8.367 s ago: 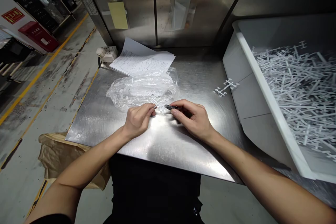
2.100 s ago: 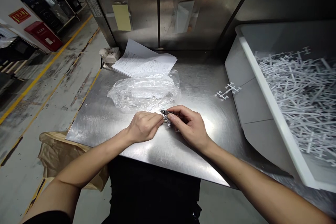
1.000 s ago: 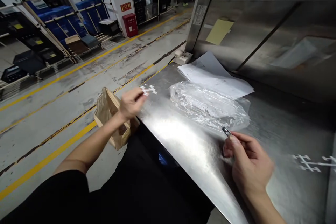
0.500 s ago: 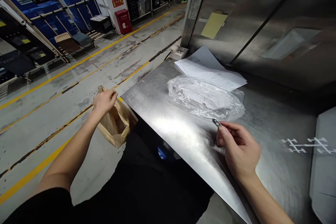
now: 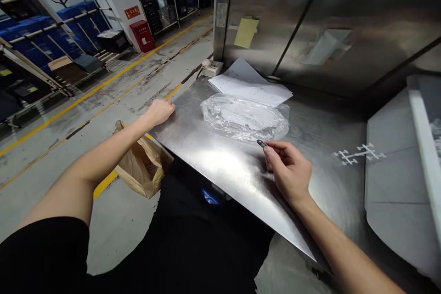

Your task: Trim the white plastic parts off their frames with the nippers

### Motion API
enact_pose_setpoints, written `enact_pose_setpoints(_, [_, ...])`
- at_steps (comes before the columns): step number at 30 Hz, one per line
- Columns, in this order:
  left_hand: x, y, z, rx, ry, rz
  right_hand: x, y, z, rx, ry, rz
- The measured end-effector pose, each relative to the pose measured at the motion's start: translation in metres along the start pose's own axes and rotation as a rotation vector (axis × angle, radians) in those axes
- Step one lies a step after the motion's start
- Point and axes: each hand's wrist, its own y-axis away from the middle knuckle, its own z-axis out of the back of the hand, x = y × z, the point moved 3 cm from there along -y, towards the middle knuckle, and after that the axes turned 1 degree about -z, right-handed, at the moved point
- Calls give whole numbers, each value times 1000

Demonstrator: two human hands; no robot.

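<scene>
Glares white off tabletop [image 5: 227,165]; dims toward upper right of metal back panel [image 5: 272,23]; stretches wide-angle at edges.

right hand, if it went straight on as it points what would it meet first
The right hand would likely meet the clear plastic bag first, though the hand's height is unclear.

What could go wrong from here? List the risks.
The tool in the right hand is close to the clear bag and might snag it. The left arm passes over the open paper bag and could knock it. The white piece beside the bin might get pinned.
</scene>
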Motion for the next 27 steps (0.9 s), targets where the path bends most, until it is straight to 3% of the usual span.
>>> enact_pose_setpoints(5, [-4,-15,8,-6,-27,-65,1,0,-2,35,34,19])
enact_pose_setpoints(9, [-17,-3,27,-69,-69,-108,9,-2,2,4,54,50])
enact_pose_setpoints(12, [-54,19,44,-227,-56,-233,12,-6,5,-20,63,75])
enact_pose_setpoints(15, [-115,33,63,-565,50,-606,9,-8,3,-24,46,76])
enact_pose_setpoints(17, [-154,27,71,-695,44,-781,8,-8,1,-9,35,77])
enact_pose_setpoints(19, [-181,11,77,-722,12,-803,9,-7,-1,8,33,93])
enact_pose_setpoints(23, [-199,-7,95,-756,56,-720,18,-5,0,2,29,134])
enact_pose_setpoints(27, [-200,11,126,-990,107,-754,22,-7,2,-27,3,132])
